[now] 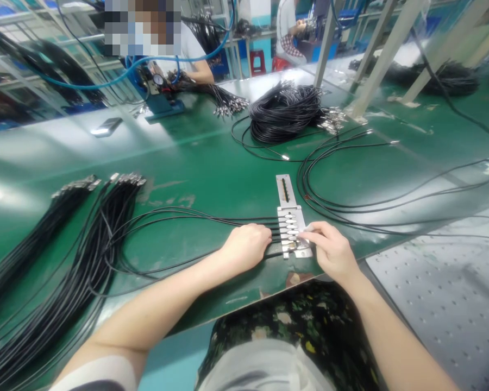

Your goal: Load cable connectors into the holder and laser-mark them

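Note:
A metal fixture [289, 217] with a row of slots lies on the green table, and several black cables [212, 219] run into it from the left with silver connectors seated in it. My left hand [248, 244] is closed over the cables just left of the fixture, its fingertips mostly hidden. At the fixture's right side, my right hand [330, 244] pinches at the connector ends, thumb and forefinger together; a small pale piece shows at the fingertips, too small to name. The fixture's slotted hinged plate [285, 190] is folded out toward the far side.
Two bundles of black cables [93, 239] lie to the left, a large coil [285, 111] at the back, and loose cables [326, 190] to the right. Across the table a person [198, 54] sits by a blue press [163, 92]. A phone [106, 127] and metal posts [387, 60] stand farther off.

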Demonstrator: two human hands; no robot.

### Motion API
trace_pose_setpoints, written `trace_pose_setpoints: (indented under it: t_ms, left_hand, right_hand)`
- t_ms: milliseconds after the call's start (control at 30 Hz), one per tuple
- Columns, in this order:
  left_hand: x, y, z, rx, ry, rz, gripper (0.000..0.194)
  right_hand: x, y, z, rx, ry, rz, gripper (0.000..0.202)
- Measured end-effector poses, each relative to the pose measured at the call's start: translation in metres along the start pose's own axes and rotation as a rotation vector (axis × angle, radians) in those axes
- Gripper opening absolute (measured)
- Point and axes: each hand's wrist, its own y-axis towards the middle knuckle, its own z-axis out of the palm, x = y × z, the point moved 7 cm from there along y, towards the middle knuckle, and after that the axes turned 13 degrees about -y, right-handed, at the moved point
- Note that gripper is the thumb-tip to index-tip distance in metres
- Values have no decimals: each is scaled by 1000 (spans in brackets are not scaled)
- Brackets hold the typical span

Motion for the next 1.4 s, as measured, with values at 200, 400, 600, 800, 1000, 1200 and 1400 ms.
trace_pose_setpoints:
  t_ms: [200, 400, 600, 800, 1000, 1200, 1400]
  left_hand:
    - [-1, 3, 4, -6, -19, 36, 21]
    - [-2, -4, 13, -12, 56, 188, 39]
    - [-2, -4, 17, 41, 155, 244, 38]
    - [-15, -10, 8, -50, 210, 246, 31]
    - [-24, -27, 13, -131, 207, 283, 17]
    - [-17, -33, 6, -252, 142, 317, 21]
    - [-17, -34, -1, -307, 210, 343, 22]
  right_hand:
    - [5, -1, 3, 22, -138, -52, 36]
    - [6, 0, 4, 32, -147, -30, 33]
    - [7, 1, 6, 53, -160, -26, 31]
    - [5, 1, 3, 39, -113, -27, 32]
    - [-5, -4, -16, -171, 16, 83, 33]
    - [-6, -6, -18, -215, 27, 110, 33]
    - [-4, -6, -14, -178, 20, 94, 33]
